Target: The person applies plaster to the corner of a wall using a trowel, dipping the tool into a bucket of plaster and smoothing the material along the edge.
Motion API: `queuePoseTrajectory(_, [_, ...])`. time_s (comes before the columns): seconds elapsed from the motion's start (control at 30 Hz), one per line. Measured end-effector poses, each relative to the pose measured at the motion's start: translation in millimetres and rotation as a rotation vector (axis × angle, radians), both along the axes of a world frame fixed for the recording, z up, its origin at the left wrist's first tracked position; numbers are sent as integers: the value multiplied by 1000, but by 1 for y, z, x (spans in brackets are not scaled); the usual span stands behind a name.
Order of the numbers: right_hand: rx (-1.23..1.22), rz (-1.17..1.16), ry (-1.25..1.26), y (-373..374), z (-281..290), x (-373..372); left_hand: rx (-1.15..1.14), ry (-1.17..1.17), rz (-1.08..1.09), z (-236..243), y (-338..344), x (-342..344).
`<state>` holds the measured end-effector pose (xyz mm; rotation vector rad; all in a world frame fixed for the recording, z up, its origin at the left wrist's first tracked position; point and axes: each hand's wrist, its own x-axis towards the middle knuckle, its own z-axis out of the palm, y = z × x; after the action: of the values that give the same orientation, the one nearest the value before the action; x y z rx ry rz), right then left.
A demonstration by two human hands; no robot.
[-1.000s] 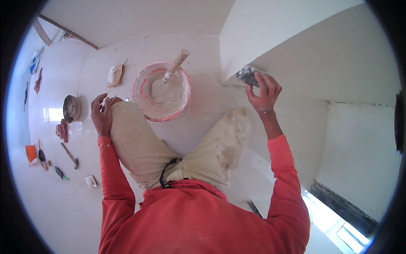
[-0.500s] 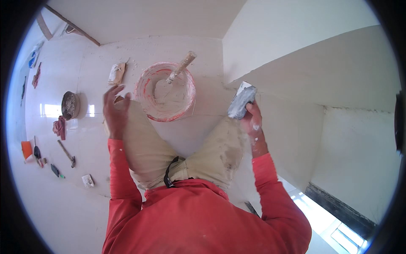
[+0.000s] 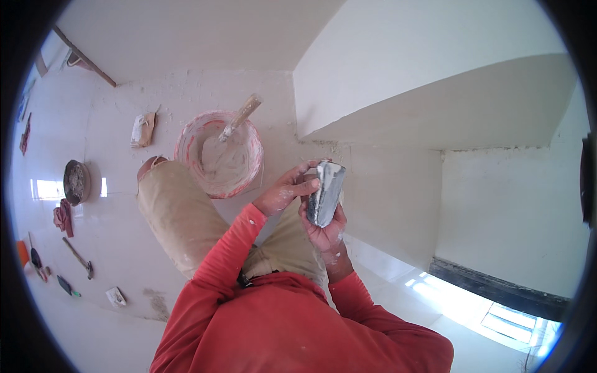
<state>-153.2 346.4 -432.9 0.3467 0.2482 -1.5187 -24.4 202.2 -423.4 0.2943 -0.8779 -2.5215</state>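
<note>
A flat grey rectangular hand tool (image 3: pixel 331 189), smeared with white paste, is held up in front of my right knee. My right hand (image 3: pixel 326 235) grips it from below, with fingers and thumb around its lower end. On its left edge, my left hand (image 3: pixel 286 193) is closed with the thumb against the face; some of its fingers are hidden behind the tool. Beyond my left wrist stands a round bucket (image 3: pixel 181 153) with red-streaked, paste-coated walls. Pale paste (image 3: pixel 217 165) lies inside, and a paste-covered tool with a wooden handle (image 3: pixel 242 117) leans in it.
A torn paper packet (image 3: pixel 143 130) lies left of the bucket. Farther left are a round pan (image 3: pixel 76 183), a reddish cloth (image 3: pixel 63 217), a hammer (image 3: pixel 78 258) and a small white packet (image 3: pixel 115 296). White walls (image 3: pixel 398 93) rise ahead and to the right.
My left hand has moved right from beside my left knee onto the grey tool. My right hand has brought the tool inward and lower. The view has shifted to the right.
</note>
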Motion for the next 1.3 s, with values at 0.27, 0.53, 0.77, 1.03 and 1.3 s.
queuePoseTrajectory(0.27, [498, 328, 2546, 60, -15, -29, -53, -112, 471, 15, -46, -13])
queuePoseTrajectory(0.53, [735, 468, 2306, 88, -31, 9, -439, -302, 677, -24, -104, -57])
queuePoseTrajectory(0.77, [699, 370, 2323, 85, -30, 7, -98, -617, 605, -103, -87, -84])
queuePoseTrajectory(1.03, [732, 372, 2266, 78, -27, 8, -381, -450, 755, -109, -83, -85])
queuePoseTrajectory(1.3, [706, 340, 2292, 78, -19, 10, -628, -397, 692, -69, -104, -99])
